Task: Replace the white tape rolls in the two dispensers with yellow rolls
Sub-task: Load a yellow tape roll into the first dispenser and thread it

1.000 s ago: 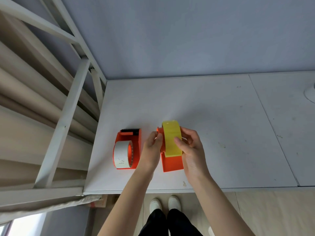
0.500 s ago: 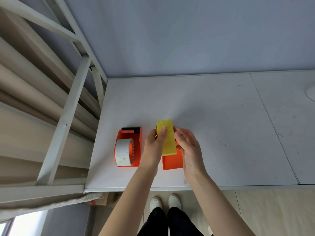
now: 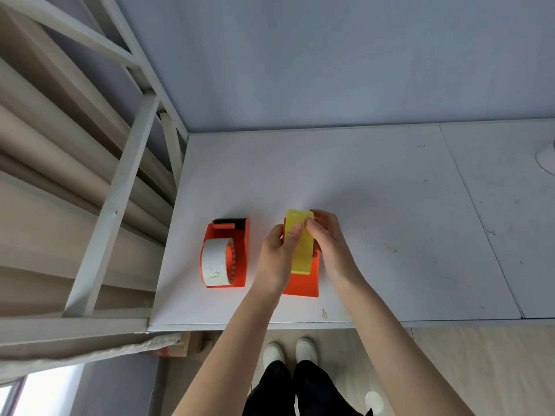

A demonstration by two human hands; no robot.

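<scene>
Two orange tape dispensers stand side by side near the table's front edge. The left dispenser (image 3: pixel 226 253) carries a white tape roll (image 3: pixel 214 261). The right dispenser (image 3: pixel 301 283) carries a yellow tape roll (image 3: pixel 300 253), with a yellow strip pulled forward over its top. My left hand (image 3: pixel 277 256) lies against the left side of the yellow roll, thumb pressing on the strip. My right hand (image 3: pixel 329 244) holds the roll's right side, its fingertips pinching the strip near the far end. The dispenser's cutter end is hidden by the strip and my fingers.
A white table (image 3: pixel 375 205) reaches to a grey wall. A white metal frame (image 3: pixel 111 205) with beige rolled material stands at the left. A white object (image 3: pixel 546 157) sits at the table's far right edge. My white shoes (image 3: pixel 289 352) show below the front edge.
Both hands slid forward along the yellow roll, and the yellow strip now lies flatter toward the dispenser's far end. The left thumb moved onto the strip.
</scene>
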